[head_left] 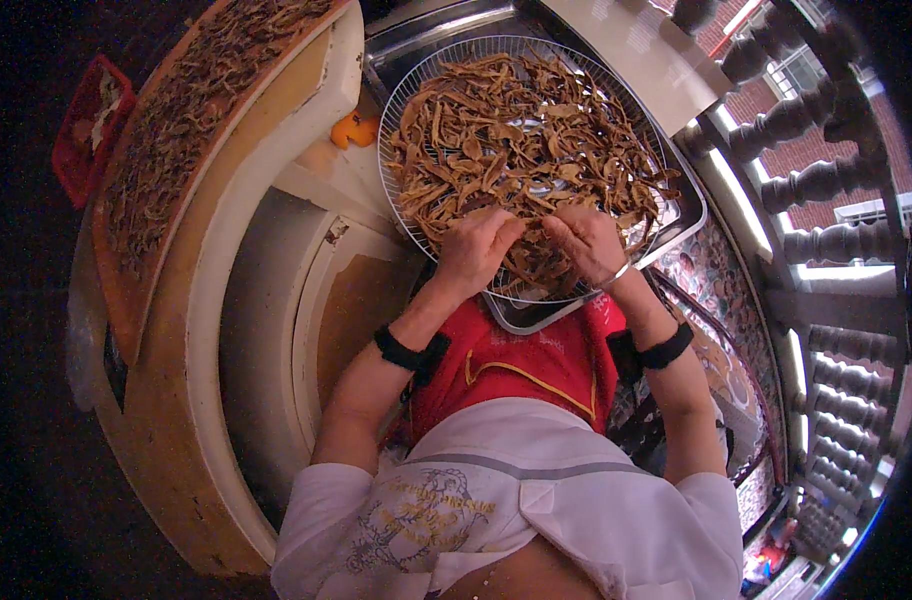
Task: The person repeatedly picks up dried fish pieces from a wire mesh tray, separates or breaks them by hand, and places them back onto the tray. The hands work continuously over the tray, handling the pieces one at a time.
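A round wire basket [385,172] holds a thick layer of brown, curled dried strips [516,130]; their exact kind is not plain. Over its near edge, my left hand [481,248] and my right hand [586,243] face each other, a short gap apart. Both are closed, thumbs pressed to the fingers, and they pinch what looks like one dried strip [533,226] that spans the gap. Its ends are hidden in my fingers. Under the basket lies a rectangular metal tray [524,321], its near corner sticking out towards my lap.
On the left, a curved cabinet top [211,110] carries more dried strips. A red plastic basket [93,130] is beyond it. An orange object [354,130] sits beside the wire basket. Cardboard [636,55] lies at the far right, before a baluster railing [816,180].
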Demonstrator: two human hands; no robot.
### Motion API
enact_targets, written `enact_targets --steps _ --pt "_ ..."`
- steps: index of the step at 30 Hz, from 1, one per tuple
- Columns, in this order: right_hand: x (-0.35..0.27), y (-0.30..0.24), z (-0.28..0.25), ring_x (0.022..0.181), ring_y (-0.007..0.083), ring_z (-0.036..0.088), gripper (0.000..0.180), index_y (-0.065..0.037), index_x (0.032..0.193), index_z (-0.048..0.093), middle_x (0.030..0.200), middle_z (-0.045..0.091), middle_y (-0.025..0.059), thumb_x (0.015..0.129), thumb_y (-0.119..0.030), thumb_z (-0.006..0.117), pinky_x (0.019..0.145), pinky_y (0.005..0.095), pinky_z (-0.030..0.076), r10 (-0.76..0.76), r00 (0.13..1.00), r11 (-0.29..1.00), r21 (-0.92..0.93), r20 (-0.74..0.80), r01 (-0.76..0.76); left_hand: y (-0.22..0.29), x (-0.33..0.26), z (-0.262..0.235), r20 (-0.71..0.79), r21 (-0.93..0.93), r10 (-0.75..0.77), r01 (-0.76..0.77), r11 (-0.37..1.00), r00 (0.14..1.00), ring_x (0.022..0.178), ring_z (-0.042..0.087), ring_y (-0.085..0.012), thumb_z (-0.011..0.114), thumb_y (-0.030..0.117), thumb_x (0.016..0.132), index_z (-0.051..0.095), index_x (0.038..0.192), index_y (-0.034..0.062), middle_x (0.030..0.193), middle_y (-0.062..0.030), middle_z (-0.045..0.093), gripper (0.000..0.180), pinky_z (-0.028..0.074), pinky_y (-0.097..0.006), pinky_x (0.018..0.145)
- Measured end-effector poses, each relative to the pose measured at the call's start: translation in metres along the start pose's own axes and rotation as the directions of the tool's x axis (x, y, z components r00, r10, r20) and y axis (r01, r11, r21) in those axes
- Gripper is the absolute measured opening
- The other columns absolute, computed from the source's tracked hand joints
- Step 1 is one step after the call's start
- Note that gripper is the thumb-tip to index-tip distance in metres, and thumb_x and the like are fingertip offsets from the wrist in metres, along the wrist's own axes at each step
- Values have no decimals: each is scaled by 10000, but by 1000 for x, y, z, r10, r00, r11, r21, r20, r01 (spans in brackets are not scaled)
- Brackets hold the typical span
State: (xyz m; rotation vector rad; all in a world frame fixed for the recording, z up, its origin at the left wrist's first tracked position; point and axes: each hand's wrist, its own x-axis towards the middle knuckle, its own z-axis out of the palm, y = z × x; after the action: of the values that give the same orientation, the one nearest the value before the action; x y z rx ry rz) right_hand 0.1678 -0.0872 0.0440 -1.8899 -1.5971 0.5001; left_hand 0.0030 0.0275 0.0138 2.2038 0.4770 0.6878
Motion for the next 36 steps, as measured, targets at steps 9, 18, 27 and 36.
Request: enact_targets --steps 9,18,27,36 --pt "-1 9 21 829 320 569 270 -30 978 599 871 581 150 908 -271 498 711 386 448 -36 999 987 154 -38 41 -3 2 1 -5 -83 0 0 997 1000 769 602 -311 587 145 839 616 904 43 816 -120 625 125 469 -369 654" --pt "0 1 11 801 368 589 276 -36 906 628 807 608 171 838 -297 569 689 422 461 109 994 966 236 -20 -101 -2 0 0 -194 -267 -138 83 960 971 620 567 -185 513 156 910 603 938 20 687 -67 578 165 446 -296 572" --pt "-5 1 31 813 386 601 310 -47 956 629 857 633 194 865 -329 539 711 439 469 116 973 966 204 199 -157 -4 -3 -7 -196 -402 -268 172 899 943 600 482 -62 403 206 969 594 985 21 705 0 543 266 403 -202 549" --pt "-14 -11 58 928 395 581 435 -54 1224 499 996 613 226 876 -315 520 798 447 464 21 981 970 233 191 -66 -7 -3 -6 -258 -484 -307 152 862 916 591 492 -72 412 203 963 587 976 11 683 -11 556 260 412 -213 554"
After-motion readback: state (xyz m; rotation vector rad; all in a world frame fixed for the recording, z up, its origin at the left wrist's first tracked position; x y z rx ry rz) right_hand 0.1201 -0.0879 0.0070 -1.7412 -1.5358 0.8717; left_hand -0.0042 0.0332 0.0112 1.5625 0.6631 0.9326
